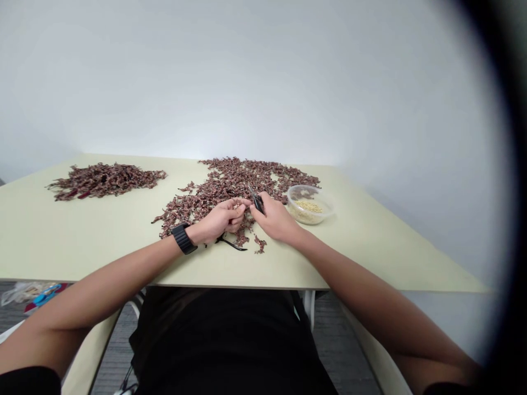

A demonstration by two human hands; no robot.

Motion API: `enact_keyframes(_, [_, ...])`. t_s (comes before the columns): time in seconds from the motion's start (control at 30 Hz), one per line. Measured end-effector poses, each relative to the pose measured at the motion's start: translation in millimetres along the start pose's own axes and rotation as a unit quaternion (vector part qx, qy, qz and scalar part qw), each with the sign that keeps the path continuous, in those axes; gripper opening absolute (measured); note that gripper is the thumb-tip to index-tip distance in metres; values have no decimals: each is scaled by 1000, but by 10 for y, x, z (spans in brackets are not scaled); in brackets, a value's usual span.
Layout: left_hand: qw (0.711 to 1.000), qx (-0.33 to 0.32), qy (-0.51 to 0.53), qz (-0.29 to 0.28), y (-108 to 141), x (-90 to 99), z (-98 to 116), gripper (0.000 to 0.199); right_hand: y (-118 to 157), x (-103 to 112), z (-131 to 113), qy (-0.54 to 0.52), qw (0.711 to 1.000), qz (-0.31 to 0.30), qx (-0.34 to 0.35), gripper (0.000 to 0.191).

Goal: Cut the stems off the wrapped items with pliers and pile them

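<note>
My right hand (274, 216) is closed around a black-handled tool (258, 203) with a thin metal tip pointing up and away. Close beside it, my left hand (225, 219) has its thumb and fingers pinched together; what is between them is too small to make out. Both hands are over the near part of a wide heap of small reddish-brown, curled pieces (234, 178). Below my left hand lies a thin black curved item (234, 244), partly hidden. One loose brown cluster (259, 243) rests nearby. Right of my right hand stands a round clear plastic tub (325, 215) holding small yellow bits (308, 206).
A second brown heap (102, 180) lies on the left of the pale yellow table (370, 241). A wall (263, 82) rises behind the table. A plastic bag (24, 292) and a blue item (46, 294) are low at the left, below the table edge.
</note>
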State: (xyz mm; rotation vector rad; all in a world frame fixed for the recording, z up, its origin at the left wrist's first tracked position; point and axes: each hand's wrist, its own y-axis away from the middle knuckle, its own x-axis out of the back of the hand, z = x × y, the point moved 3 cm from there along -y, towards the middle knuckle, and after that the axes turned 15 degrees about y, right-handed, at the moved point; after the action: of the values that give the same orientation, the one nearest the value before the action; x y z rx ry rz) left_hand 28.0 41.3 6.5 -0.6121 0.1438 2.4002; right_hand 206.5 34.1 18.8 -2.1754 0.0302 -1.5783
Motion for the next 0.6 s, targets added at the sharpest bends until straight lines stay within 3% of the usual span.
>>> enact_keyframes(0.13, [1000, 2, 3, -4, -7, 67, 85, 26, -8, 100, 3, 21, 997, -11, 72, 23])
enact_keyframes(0.27, [993, 47, -101, -48, -11, 168, 188, 34, 19, 141, -26, 44, 994, -23, 102, 22])
enact_keyframes(0.37, [983, 55, -166, -50, -22, 230, 245, 35, 34, 157, -36, 54, 992, -12, 117, 18])
enact_keyframes(0.6, [990, 47, -114, -65, -51, 253, 269, 29, 36, 180, 5, 84, 989, -15, 123, 13])
